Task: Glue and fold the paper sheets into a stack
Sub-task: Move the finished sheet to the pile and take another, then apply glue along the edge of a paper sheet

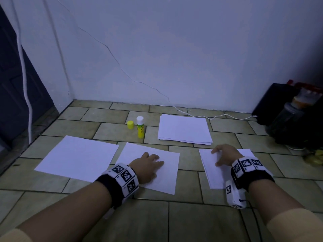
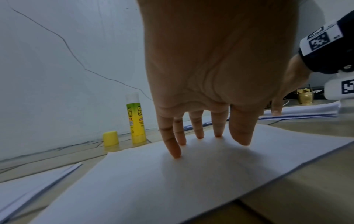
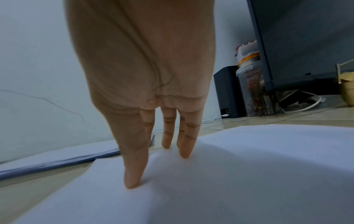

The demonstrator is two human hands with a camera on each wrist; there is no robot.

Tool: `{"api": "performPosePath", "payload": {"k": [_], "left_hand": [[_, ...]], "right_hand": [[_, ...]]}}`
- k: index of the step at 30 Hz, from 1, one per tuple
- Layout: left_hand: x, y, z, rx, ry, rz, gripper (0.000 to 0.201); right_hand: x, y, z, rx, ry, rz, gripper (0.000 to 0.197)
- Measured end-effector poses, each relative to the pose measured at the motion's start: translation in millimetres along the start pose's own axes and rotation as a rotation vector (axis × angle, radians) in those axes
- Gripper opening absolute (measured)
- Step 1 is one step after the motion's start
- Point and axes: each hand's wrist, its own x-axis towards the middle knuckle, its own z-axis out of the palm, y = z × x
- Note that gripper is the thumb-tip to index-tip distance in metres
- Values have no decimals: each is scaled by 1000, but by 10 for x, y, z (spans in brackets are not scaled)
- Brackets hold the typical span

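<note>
Both hands lie on paper on the tiled floor. Fingers straight and spread, the left hand presses its fingertips flat onto the middle sheet, gripping nothing. Likewise open, the right hand rests its extended fingertips on the right-hand sheets, near their far left corner; these look like a thin layered pile. A third sheet lies flat just left of the middle one, untouched. Beyond the hands, a stack of paper sits near the wall, with a white cable trailing behind it. Left of that stack a glue stick stands upright and uncapped, its yellow cap just beside it on the tiles.
</note>
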Motion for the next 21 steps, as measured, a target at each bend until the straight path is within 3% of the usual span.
{"api": "performPosePath", "payload": {"k": [8, 14, 16, 21], "left_hand": [[47, -50, 14, -48, 17, -38, 67], [71, -64, 67, -132, -118, -148, 67], [70, -77, 81, -127, -123, -147, 67], [86, -69, 94, -111, -129, -151, 66]], "right_hand": [[109, 13, -1, 69, 57, 17, 40], [107, -469, -64, 499, 419, -127, 22], [107, -827, -56, 505, 365, -216, 20], [240, -1626, 6, 431, 239, -242, 25]]}}
